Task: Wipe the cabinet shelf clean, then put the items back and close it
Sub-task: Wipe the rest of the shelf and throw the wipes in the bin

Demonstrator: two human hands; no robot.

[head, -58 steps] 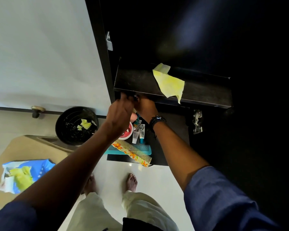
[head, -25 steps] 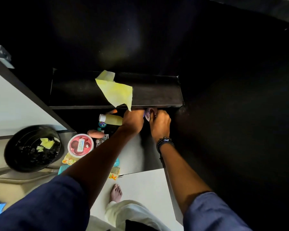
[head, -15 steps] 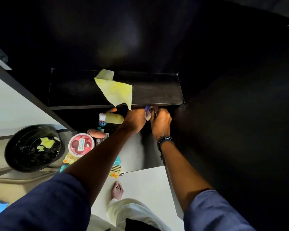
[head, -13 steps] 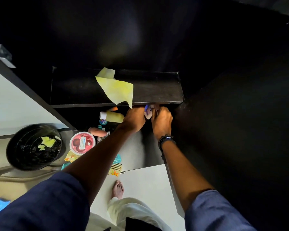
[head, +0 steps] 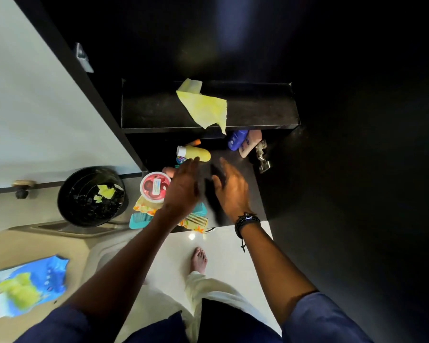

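The upper shelf (head: 258, 107) of the open cabinet carries only the yellow cloth (head: 206, 107), spread across its middle with one corner hanging over the front edge. It has probably been left there within reach until the wiping is finished. Just under that front edge, toward the shelf's right end, a blue bottle (head: 237, 139) and a pink tube (head: 250, 143) lie side by side on the lower shelf (head: 235, 159), tucked back as if set out of the way. Under the upper shelf's middle lie a yellow bottle (head: 196, 153) on its side and a red-lidded tub (head: 155, 186). Two combs (head: 196, 222) lie further forward, at the lower shelf's front lip. This looks like a parking place for the displaced items. Both hands hover below and in front of the upper shelf. The left hand (head: 183, 186) is over the tub and combs, and the right hand (head: 230, 191) is beside it over bare board. The fingers of both are spread and loose, holding nothing, and are somewhat blurred. I judge the person is between grasps, about to choose the next item or reach for the cloth.
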